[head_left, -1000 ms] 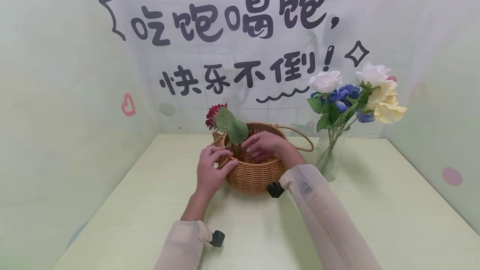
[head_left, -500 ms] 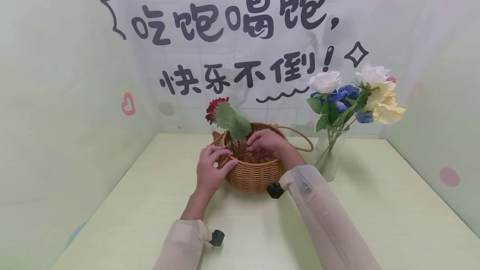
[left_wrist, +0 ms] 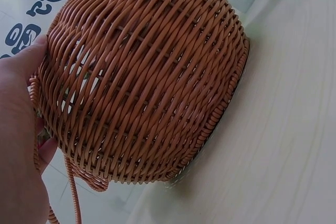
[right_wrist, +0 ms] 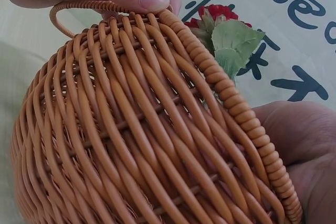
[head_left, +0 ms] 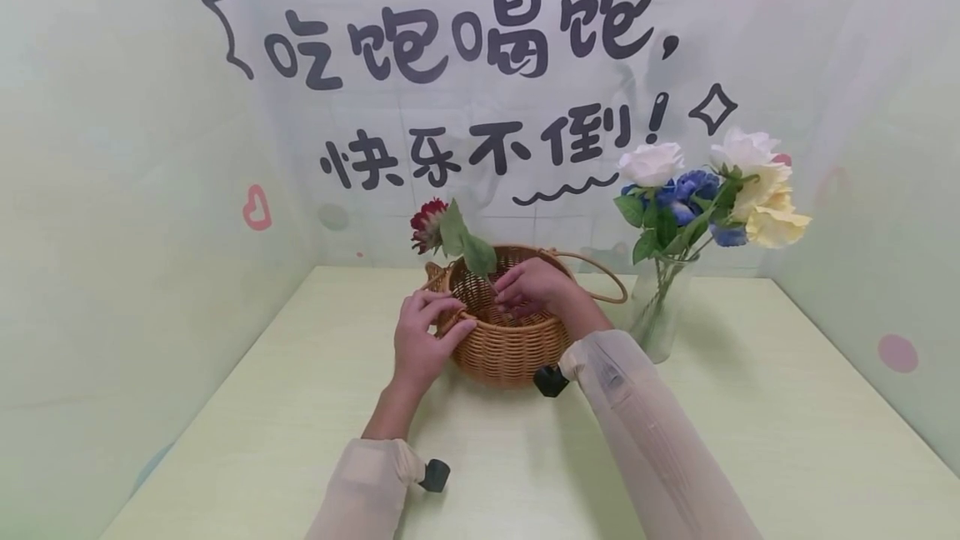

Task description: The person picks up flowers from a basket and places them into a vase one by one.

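Observation:
A brown wicker basket (head_left: pixel 513 357) stands at mid-table. My left hand (head_left: pixel 422 340) grips its left rim, thumb toward me, near where a handle joins. Reaching over the front rim into the basket, my right hand (head_left: pixel 534 288) pinches the stem of a red flower (head_left: pixel 430 225). That flower leans left, its head and green leaves (head_left: pixel 478 254) above the back-left rim; the lower stem is hidden. In the right wrist view, the red bloom (right_wrist: pixel 220 13) shows beyond the woven rim (right_wrist: pixel 231 95). The left wrist view shows the left thumb against the basket wall (left_wrist: pixel 142 82).
Just right of the basket is a clear glass vase (head_left: pixel 656 319) holding white, blue and yellow flowers (head_left: pixel 712 190). One looped basket handle (head_left: pixel 603 269) extends toward it. A printed backdrop (head_left: pixel 465 90) with dark lettering encloses the pale table (head_left: pixel 300 407).
The red flower rises slightly, then lowers and turns, so its side and green base now show. My right hand has shifted a little right; my left hand keeps its place.

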Demonstrator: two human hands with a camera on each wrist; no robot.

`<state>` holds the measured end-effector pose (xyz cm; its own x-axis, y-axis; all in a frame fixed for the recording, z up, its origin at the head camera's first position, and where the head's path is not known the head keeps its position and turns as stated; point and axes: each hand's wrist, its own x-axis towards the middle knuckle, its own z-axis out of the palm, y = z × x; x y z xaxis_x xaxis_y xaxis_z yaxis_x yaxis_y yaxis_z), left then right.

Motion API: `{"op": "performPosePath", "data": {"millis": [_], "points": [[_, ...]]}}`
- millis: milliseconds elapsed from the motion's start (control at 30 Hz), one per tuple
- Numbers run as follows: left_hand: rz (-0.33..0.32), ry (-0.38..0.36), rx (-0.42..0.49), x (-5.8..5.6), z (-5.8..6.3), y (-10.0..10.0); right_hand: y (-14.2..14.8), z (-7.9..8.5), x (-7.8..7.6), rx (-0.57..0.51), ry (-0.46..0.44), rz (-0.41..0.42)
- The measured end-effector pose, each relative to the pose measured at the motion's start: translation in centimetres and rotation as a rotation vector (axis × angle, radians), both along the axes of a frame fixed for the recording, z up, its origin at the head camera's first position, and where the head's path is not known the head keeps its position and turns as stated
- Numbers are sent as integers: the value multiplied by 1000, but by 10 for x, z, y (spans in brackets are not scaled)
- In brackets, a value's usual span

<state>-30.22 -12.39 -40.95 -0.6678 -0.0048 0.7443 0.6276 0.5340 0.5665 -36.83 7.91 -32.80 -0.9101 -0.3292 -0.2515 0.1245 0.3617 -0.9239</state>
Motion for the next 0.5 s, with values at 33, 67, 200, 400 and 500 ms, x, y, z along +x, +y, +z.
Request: {"op": "performPosePath", "data": {"millis": [33, 67, 200, 400, 500], "points": [[-3, 0, 3, 0, 0, 0, 0, 0, 0, -5, -3, -3], [-6, 2, 5, 0, 0, 0, 0, 1, 1, -9, -1, -7], [-8, -2, 14, 0, 1, 1, 1, 2, 1, -76, -4, -30], [-2, 1, 6, 0, 0, 0, 2, 1, 0, -236, 17, -97], [0, 5, 4, 0, 1, 0, 4, 0, -1, -327, 39, -101]]}}
